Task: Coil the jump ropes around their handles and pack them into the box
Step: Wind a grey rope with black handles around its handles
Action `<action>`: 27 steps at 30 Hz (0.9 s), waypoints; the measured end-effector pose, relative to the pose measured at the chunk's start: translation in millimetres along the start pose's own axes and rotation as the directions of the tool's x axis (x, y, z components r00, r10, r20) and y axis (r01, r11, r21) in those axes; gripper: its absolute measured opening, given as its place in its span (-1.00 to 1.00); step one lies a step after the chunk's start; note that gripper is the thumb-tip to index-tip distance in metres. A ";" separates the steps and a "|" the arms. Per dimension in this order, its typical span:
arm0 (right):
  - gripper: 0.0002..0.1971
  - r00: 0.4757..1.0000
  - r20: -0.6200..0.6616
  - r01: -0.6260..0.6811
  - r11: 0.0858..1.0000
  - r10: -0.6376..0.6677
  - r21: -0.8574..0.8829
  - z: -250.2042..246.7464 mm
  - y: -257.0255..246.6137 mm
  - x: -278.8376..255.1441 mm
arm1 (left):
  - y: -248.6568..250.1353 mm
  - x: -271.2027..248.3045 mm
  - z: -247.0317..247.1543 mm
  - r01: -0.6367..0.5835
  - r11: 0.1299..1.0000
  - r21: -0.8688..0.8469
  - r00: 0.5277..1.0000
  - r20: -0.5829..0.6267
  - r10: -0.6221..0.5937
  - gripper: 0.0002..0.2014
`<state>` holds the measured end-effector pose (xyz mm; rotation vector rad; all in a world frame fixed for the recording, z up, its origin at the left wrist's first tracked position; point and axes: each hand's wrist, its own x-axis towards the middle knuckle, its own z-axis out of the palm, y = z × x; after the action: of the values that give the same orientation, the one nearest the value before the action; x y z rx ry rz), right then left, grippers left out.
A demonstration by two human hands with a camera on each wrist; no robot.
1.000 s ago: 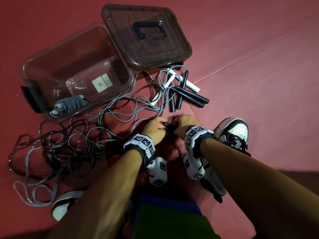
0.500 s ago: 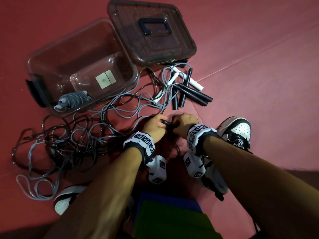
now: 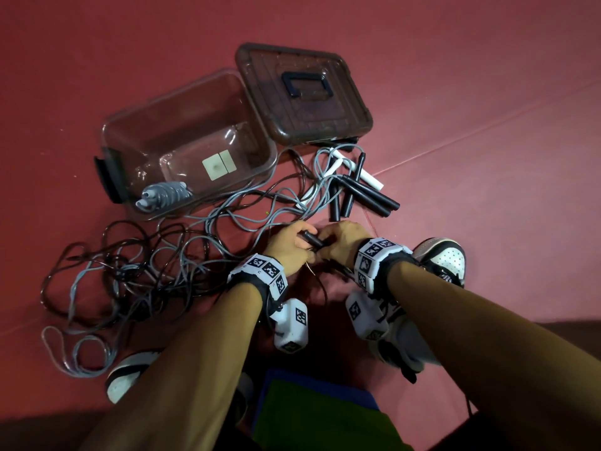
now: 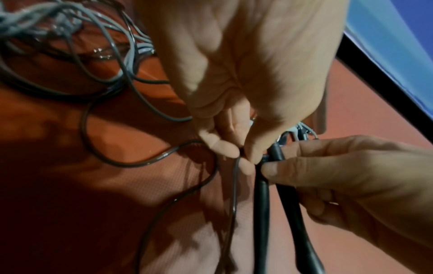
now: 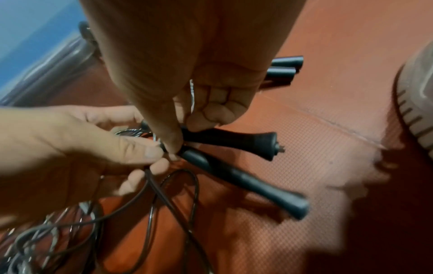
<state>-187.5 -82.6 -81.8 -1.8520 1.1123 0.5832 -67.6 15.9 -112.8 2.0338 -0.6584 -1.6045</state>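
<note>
1. Pinching the upper ends of two black handles (image 5: 234, 176), the right hand (image 3: 341, 244) has its thumb and curled fingers closed on them; the pair splays apart below that grip, just above the red floor (image 3: 487, 92).
2. Meeting it from the other side, the left hand (image 3: 289, 245) has its fingertips (image 4: 225, 146) closed on the thin dark cord (image 4: 235, 185) right where it joins the handles, so both hands touch at that point.
3. From there the dark cord drops in loose loops to the floor and runs into a tangle of dark and grey ropes (image 3: 146, 265) to the person's left.
4. More black handles (image 3: 364, 193) and a white handle (image 3: 370, 179) lie in a heap just beyond the hands.
5. Farther out stands the clear box (image 3: 110, 131), open, with one grey rope already coiled round its handles (image 3: 166, 195) lying in its near left corner.
6. Its dark lid (image 3: 357, 102) lies flat on the floor beside the box, to the right.
7. A black-and-white shoe (image 3: 445, 258) rests near the right wrist, another shoe (image 3: 126, 375) below the left forearm.
</note>
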 end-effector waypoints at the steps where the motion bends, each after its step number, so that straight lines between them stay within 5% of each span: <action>1: -0.69 1.000 -0.020 0.017 1.000 -0.017 -0.025 0.9 -2.2 -3.0 | 1.8 -3.6 -3.5 -0.006 1.000 0.002 1.000 -0.001 0.006 -0.48; 11: -0.72 0.986 -0.084 0.144 0.989 -0.141 0.023 -7.8 -32.2 -32.9 | 21.9 -48.7 -48.0 -0.158 0.987 0.035 0.985 -0.069 0.160 -0.48; 14: -0.90 0.986 -0.077 0.151 0.988 -0.149 0.019 -13.9 -44.0 -37.1 | 29.6 -63.7 -59.7 -0.213 0.977 0.018 0.972 -0.093 0.214 -0.49; 17: -0.66 0.977 -0.043 0.208 0.978 -0.207 0.005 -22.8 -59.1 -47.8 | 37.0 -80.7 -74.2 -0.261 0.965 0.029 0.954 -0.147 0.263 -0.59; 20: -0.72 0.963 -0.057 0.264 0.964 -0.263 0.011 -30.2 -76.1 -57.8 | 44.1 -96.2 -90.2 -0.302 0.952 0.054 0.930 -0.204 0.306 -0.69; 27: -0.81 0.937 -0.064 0.350 0.913 -0.344 0.208 -40.0 -110.5 -72.8 | 56.7 -139.2 -116.3 -0.396 0.918 0.033 0.895 -0.211 0.394 -0.73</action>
<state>-128.7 -59.2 41.1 -1.8108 0.7983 0.2224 12.8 66.3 51.8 1.8775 -0.9092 -1.1342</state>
